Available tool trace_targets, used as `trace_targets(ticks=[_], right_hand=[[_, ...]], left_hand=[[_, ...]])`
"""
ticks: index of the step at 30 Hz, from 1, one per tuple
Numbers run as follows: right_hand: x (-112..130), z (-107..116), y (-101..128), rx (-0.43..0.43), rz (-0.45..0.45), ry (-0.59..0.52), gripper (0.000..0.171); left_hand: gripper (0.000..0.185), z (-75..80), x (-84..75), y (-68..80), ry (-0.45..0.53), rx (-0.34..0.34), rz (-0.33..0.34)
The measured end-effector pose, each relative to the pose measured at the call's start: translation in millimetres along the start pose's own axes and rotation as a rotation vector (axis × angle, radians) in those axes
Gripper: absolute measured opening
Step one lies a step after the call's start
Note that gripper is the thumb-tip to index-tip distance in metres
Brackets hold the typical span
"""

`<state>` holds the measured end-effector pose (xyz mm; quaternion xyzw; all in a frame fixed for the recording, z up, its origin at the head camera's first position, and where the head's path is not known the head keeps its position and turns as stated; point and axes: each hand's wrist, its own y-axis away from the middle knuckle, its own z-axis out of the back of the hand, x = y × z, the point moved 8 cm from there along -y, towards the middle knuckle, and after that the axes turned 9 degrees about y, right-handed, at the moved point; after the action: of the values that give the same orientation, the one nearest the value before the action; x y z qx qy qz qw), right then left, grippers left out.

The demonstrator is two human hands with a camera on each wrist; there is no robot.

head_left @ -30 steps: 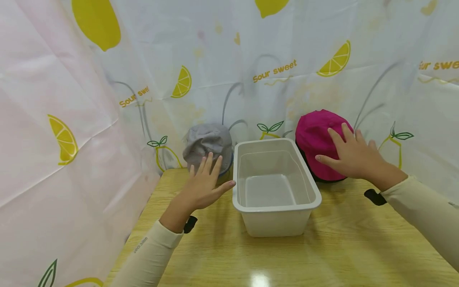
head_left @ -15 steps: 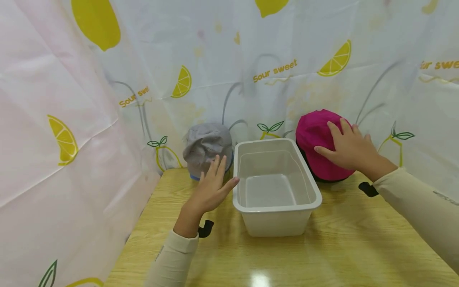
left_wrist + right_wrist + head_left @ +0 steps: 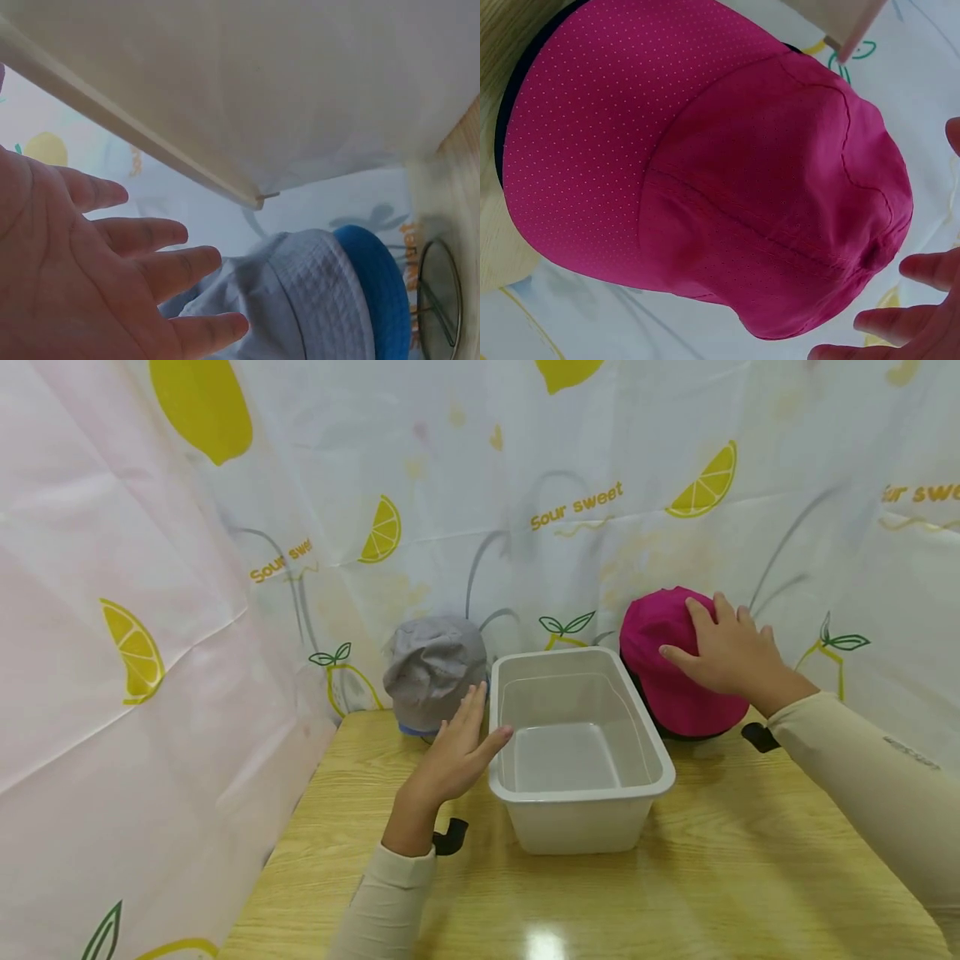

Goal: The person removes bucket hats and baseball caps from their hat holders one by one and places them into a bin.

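Note:
My left hand (image 3: 450, 760) is held upright beside the left wall of a pale grey plastic bin (image 3: 577, 827), with its fingers straight and its thumb at the rim. Behind that hand a grey bucket hat (image 3: 431, 668) with a blue underside sits on a stand; in the left wrist view the bucket hat (image 3: 307, 292) appears past my spread fingers. At right, my right hand (image 3: 727, 652) is spread over the crown of a magenta cap (image 3: 660, 627). In the right wrist view a gap shows between its fingertips (image 3: 889, 322) and the cap (image 3: 765, 180), whose brim slopes down.
The wood-grain table (image 3: 720, 877) carries the bin between the two hats. A wire ring base (image 3: 435, 307) stands under the bucket hat. Behind and at left hang lemon-print curtains (image 3: 450, 485) reaching down to the table edge.
My left hand has moved right, from in front of the bucket hat to the bin's left side. The right hand has shifted slightly up and left over the cap.

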<state>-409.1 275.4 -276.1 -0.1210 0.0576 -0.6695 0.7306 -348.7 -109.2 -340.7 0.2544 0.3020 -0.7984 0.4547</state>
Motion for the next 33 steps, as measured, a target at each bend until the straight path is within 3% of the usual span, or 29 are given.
trace_targets(ticks=[15, 22, 33], right_hand=[[-5.9, -2.3, -16.6, 0.006, -0.021, -0.026, 0.094], [-18.2, -4.5, -26.4, -0.029, -0.032, -0.018, 0.088], [-25.6, -7.4, -32.8, -0.049, 0.000, -0.052, 0.076]], left_hand=[[0.084, -11.7, 3.6, -2.2, 0.122, 0.063, -0.038], [0.091, -16.8, 7.3, -4.6, 0.080, 0.092, -0.037], [0.085, -19.8, 11.2, -1.1, 0.073, 0.145, -0.013]])
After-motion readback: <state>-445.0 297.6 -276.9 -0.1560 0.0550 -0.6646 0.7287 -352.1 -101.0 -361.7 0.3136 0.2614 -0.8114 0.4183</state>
